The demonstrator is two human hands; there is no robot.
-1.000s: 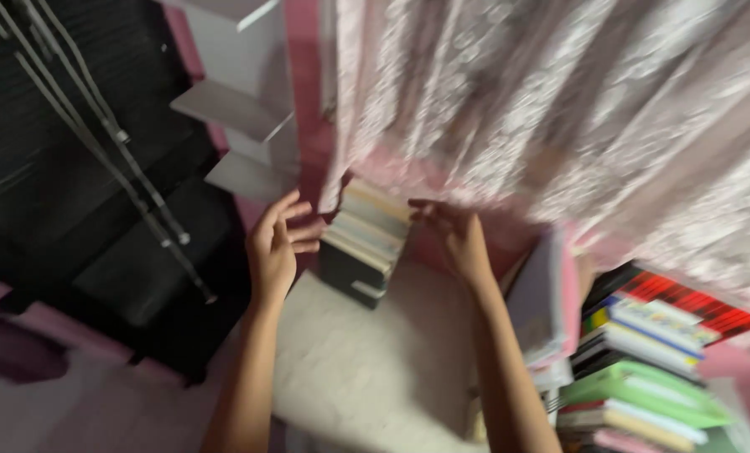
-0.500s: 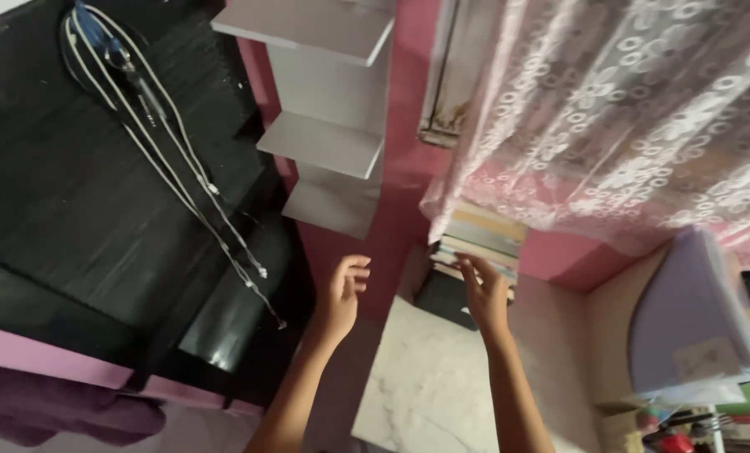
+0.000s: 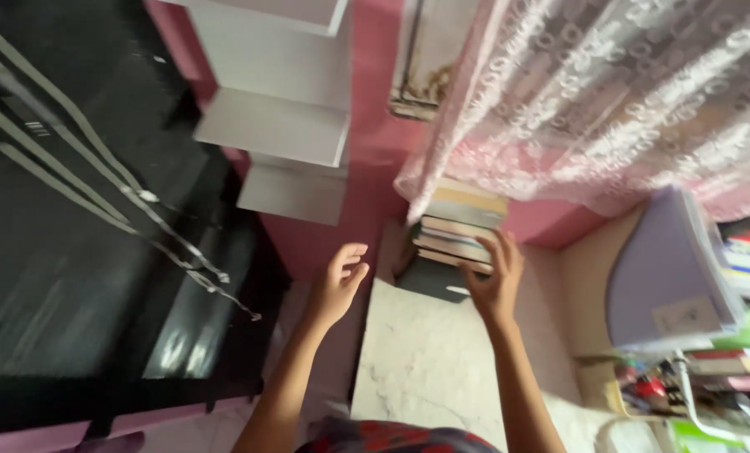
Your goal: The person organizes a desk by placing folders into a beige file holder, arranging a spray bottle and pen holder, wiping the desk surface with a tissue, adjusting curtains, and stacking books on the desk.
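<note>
Presently, head view, one entry. Stack of books (image 3: 457, 231): on the marble surface (image 3: 425, 361), pushed into the corner under the lace curtain (image 3: 609, 101). Right hand (image 3: 494, 281): grip spread flat against the stack's front, clamped on nothing. Left hand (image 3: 339, 281): open, empty, apart from the stack. Risk, I judge: a one-sided push could skew the upper books; the curtain hem may snag.

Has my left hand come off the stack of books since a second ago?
Yes. The left hand now hangs open, apart from the book stack, toward the white shelves.
</note>
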